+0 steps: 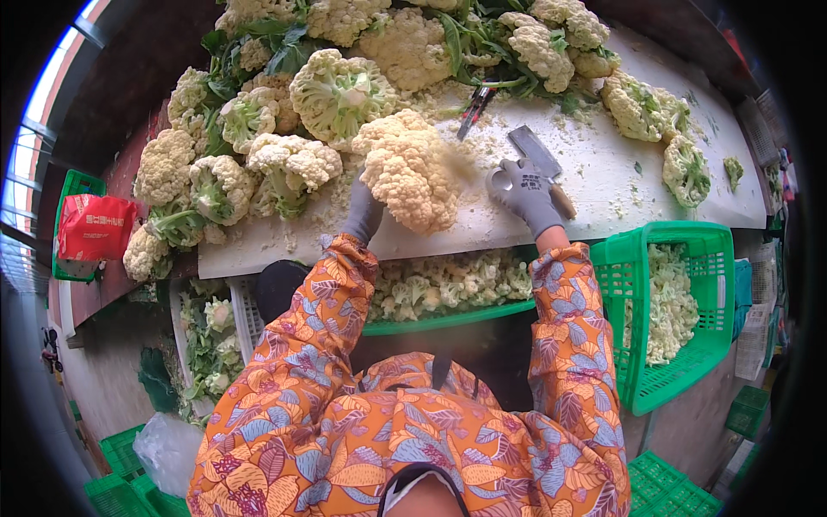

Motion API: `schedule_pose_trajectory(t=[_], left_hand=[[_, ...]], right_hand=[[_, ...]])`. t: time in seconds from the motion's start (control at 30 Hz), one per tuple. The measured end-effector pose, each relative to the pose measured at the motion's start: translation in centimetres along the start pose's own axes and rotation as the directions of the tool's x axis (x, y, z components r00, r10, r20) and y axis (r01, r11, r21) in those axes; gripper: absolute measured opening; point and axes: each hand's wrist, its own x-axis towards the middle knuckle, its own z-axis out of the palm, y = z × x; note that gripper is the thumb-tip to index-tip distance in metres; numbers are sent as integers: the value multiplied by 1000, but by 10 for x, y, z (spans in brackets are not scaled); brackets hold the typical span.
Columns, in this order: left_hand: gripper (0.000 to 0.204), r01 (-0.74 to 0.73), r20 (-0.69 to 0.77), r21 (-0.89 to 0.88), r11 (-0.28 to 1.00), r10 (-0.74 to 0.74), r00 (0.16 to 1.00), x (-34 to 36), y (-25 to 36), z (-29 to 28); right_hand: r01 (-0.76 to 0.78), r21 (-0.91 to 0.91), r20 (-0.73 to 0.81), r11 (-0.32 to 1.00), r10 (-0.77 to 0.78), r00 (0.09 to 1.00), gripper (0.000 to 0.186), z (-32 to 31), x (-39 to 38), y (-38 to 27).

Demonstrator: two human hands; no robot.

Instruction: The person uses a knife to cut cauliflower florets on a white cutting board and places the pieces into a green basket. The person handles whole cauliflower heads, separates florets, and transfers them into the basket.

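My left hand (pixel 365 207), in a grey glove, grips a large pale cauliflower head (pixel 409 168) from its left side; its fingertips are hidden behind the florets. My right hand (pixel 521 191), also gloved in grey, is closed on the wooden-handled cleaver (pixel 534 151), whose broad blade lies over the white work surface (pixel 629 194). A red-and-black hand tool (pixel 474 112) rests just above, among cut crumbs. Piled cauliflower heads (pixel 340 95) with green leaves cover the back and left of the surface, and a few more (pixel 685 172) lie at the right.
Below the surface sit a green basket of florets (pixel 448 310), another green basket (pixel 633 362) at right and a white crate (pixel 250 314) beside leafy scraps. A red bag (pixel 93 228) in a green crate is at left. Stacked green crates (pixel 655 478) and a clear bag (pixel 164 448) are lower down.
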Motion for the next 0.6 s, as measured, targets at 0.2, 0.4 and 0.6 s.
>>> schedule_pose_trajectory(t=[0.2, 0.4, 0.6], left_hand=[[31, -196, -67, -142, 970, 188, 980, 24, -29, -6], [31, -133, 28, -391, 911, 156, 987, 24, -32, -9], [26, -287, -21, -35, 957, 286, 958, 22, -40, 3]], right_hand=[[11, 591, 129, 806, -108, 986, 38, -30, 17, -12], [304, 906, -184, 295, -374, 909, 48, -74, -15, -124], [-148, 963, 186, -227, 154, 970, 34, 24, 5, -27]])
